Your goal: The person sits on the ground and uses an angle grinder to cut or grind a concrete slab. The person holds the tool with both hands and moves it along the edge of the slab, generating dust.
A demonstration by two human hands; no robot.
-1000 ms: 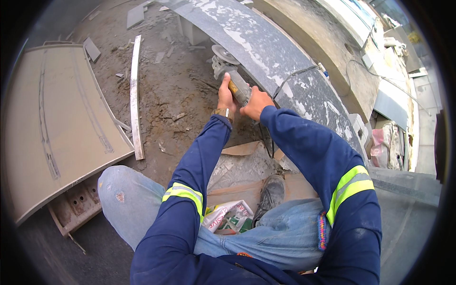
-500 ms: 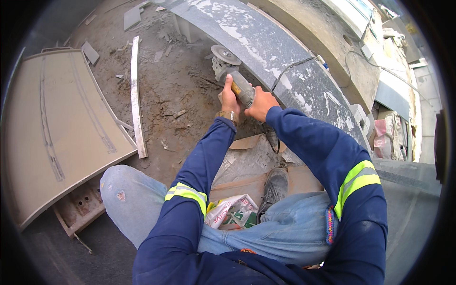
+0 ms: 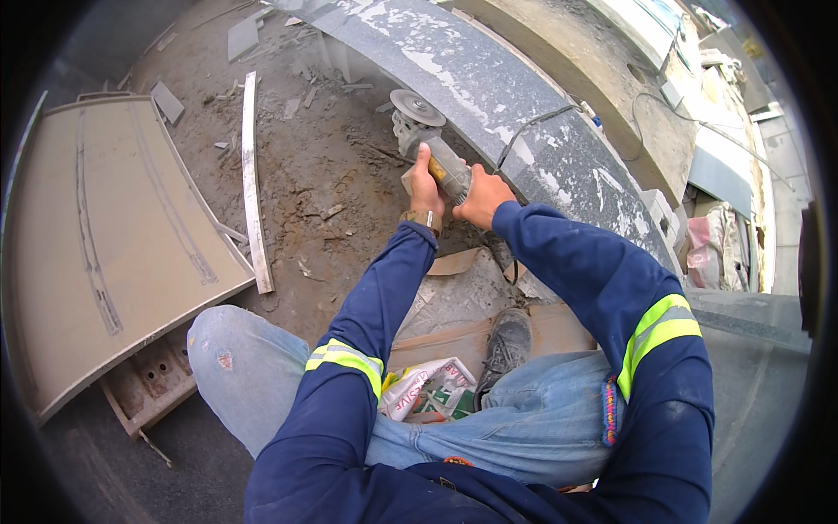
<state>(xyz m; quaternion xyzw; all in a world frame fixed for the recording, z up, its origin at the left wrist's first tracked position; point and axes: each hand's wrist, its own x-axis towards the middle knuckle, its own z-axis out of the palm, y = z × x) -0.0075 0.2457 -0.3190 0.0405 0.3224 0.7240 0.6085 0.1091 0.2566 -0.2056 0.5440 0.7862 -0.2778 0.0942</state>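
An angle grinder (image 3: 444, 163), grey with a yellowish band, is held between both hands. My left hand (image 3: 423, 185) is wrapped round its body near the head, thumb along the side. Around the rear of the body my right hand (image 3: 486, 197) is closed. The round grey disc (image 3: 418, 106) lies at the far end, right by the near edge of a long grey slab (image 3: 489, 83) with white patches; whether they touch I cannot tell. A black cord (image 3: 534, 122) lies across the slab.
A large beige panel (image 3: 131, 227) leans at the left beside a long pale strip (image 3: 253, 183). Dusty dirt (image 3: 305, 236) with broken pieces lies ahead. Near my shoe (image 3: 506, 354) are flattened cardboard (image 3: 445, 327) and a printed plastic bag (image 3: 428, 389).
The grinder and both hands have shifted very slightly nearer and to the right in the picture. My grip looks the same.
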